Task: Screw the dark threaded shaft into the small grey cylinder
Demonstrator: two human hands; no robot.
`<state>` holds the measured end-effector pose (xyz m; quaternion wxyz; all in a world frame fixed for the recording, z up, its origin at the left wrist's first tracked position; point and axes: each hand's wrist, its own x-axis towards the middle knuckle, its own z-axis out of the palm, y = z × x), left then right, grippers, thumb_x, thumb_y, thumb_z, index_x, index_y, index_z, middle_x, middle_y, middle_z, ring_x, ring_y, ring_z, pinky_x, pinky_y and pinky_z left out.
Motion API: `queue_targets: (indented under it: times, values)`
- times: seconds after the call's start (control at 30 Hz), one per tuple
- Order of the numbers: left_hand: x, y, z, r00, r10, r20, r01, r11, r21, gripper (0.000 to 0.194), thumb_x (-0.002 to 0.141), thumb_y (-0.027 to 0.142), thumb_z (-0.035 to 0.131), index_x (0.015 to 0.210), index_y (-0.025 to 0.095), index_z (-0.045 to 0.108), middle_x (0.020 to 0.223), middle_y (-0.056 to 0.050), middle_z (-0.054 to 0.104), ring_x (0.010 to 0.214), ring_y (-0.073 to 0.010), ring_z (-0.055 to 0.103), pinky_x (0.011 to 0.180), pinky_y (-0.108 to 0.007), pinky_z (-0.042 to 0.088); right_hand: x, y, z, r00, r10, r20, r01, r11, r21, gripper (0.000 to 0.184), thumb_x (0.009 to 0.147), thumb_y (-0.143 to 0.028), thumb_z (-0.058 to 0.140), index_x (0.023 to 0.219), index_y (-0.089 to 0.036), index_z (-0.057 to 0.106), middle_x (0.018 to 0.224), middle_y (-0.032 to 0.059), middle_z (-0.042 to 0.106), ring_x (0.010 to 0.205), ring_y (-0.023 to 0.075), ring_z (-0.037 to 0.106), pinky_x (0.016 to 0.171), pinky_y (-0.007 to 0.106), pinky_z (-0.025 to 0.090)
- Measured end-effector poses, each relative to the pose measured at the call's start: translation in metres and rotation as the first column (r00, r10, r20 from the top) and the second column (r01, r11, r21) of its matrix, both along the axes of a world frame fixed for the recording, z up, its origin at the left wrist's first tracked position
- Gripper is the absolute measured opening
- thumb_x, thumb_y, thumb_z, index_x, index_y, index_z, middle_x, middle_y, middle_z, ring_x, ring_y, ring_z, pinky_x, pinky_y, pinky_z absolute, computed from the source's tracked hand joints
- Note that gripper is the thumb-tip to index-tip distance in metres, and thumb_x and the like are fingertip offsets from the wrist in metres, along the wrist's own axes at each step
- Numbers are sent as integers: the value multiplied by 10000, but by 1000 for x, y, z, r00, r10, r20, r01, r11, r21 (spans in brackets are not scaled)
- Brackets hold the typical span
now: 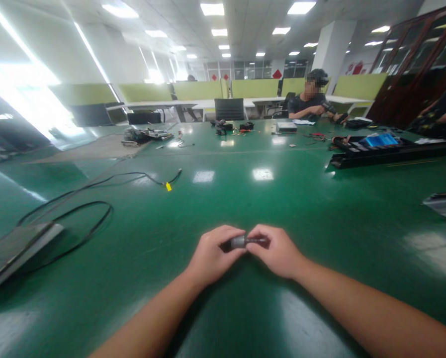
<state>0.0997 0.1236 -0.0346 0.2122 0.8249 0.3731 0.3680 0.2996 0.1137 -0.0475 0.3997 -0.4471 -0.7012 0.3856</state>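
Just above the green table, my left hand [216, 252] is closed round a small grey cylinder [239, 242], thumb and fingers on either side of it. The cylinder lies roughly level, with a thin dark shaft [257, 240] sticking out toward the right. My right hand [278, 249] pinches around that shaft, its fingertips almost meeting those of the left. The exact kind of part is too small and blurred to tell. Part of the cylinder's left end is hidden in my left palm.
A flat dark device [17, 248] and a black cable [107, 211] with a yellow tag [168, 187] are at left. A black tray [357, 158] holds blue pieces at right. Across the green table [223, 199], a person [308, 102] sits handling a tool; another person's arm shows far right.
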Motion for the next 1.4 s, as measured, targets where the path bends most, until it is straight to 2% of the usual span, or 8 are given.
queue_targets:
  times: [0.47, 1.4]
  values:
    - [-1, -1, 1, 1000, 23, -3, -23, 999, 41, 223, 819, 307, 727, 1017, 205, 721, 967, -68, 736, 872, -196, 685, 802, -302, 538, 1, 0, -1, 1000, -1, -4, 1, 1000, -6, 51, 824, -201, 655, 850, -187, 697, 820, 10, 714, 779, 175, 649, 731, 269, 479]
    - [-1, -2, 2, 999, 36, 14, -37, 999, 20, 222, 808, 295, 741, 1011, 208, 723, 969, -55, 737, 875, -187, 681, 810, -294, 529, 1, -1, 1, 1000, -9, 14, 9, 1000, 12, 52, 828, -219, 657, 852, -189, 692, 796, 5, 705, 731, 163, 635, 677, 253, 463]
